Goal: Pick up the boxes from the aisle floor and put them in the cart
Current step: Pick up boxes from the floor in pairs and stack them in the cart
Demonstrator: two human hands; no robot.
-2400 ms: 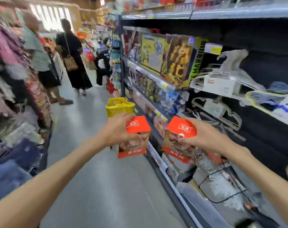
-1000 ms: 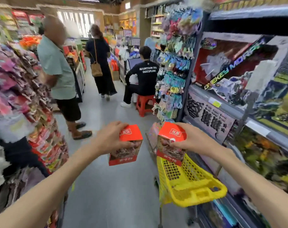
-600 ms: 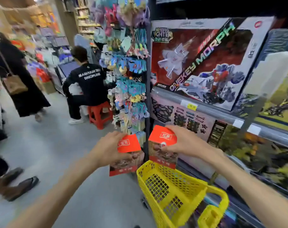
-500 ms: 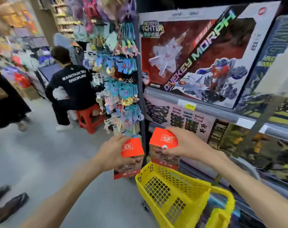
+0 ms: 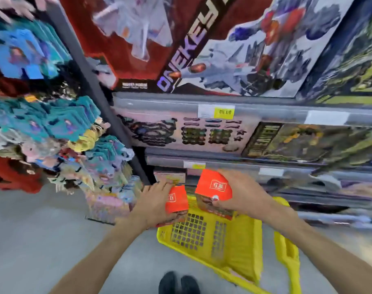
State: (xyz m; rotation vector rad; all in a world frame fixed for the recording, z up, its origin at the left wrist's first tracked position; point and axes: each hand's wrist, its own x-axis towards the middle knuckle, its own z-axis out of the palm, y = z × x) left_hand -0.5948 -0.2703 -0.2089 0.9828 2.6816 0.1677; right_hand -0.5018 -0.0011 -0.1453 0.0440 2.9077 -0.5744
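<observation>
Each hand grips one red-topped box: the left hand (image 5: 154, 203) holds the left box (image 5: 176, 202) at the yellow cart's (image 5: 240, 249) near-left rim, while the right hand (image 5: 244, 196) holds the right box (image 5: 213, 187) over the basket. Let go now and the left box could clip the rim and fall to the floor (image 5: 43, 240).

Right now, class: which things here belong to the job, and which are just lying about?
Job:
left hand gripping a red box
right hand gripping a second red box
yellow cart

Lying about:
toy boxes on shelves
hanging trinkets
price label
</observation>
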